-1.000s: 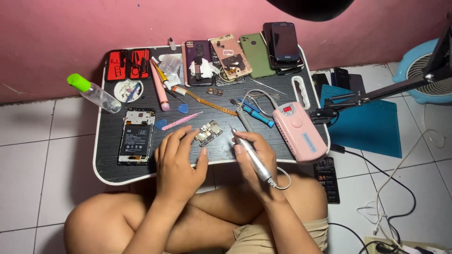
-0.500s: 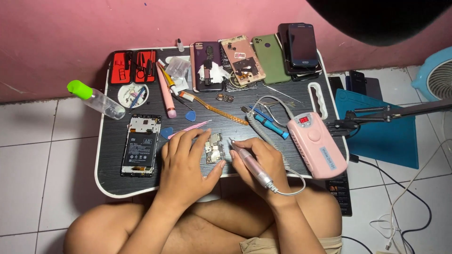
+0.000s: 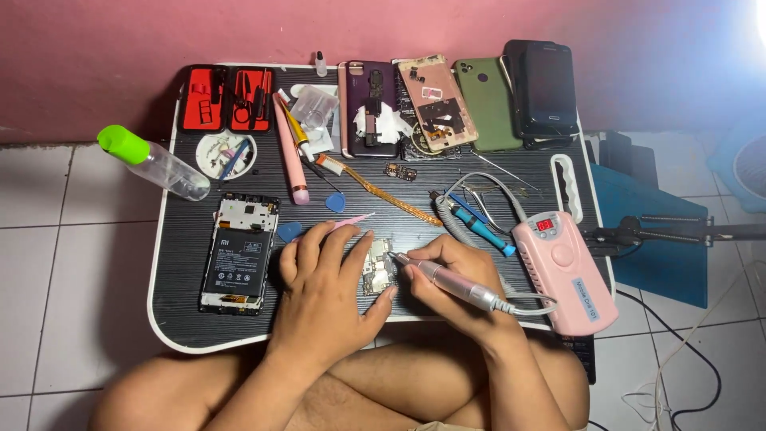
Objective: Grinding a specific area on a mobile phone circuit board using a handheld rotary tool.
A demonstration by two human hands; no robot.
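Hands [image 3: 327, 287] half hide, probably, a circuit board [image 3: 377, 267].

My left hand [image 3: 323, 291] covers most of the small circuit board [image 3: 377, 270] at the lower middle of the frame, so only its right part shows. The tip of the pink pen tool [image 3: 447, 281] in my right hand [image 3: 455, 279] is too small to tell. The fan [image 3: 750, 164] at the right edge is cut off and glare-washed. My knees leave the bottom edge.
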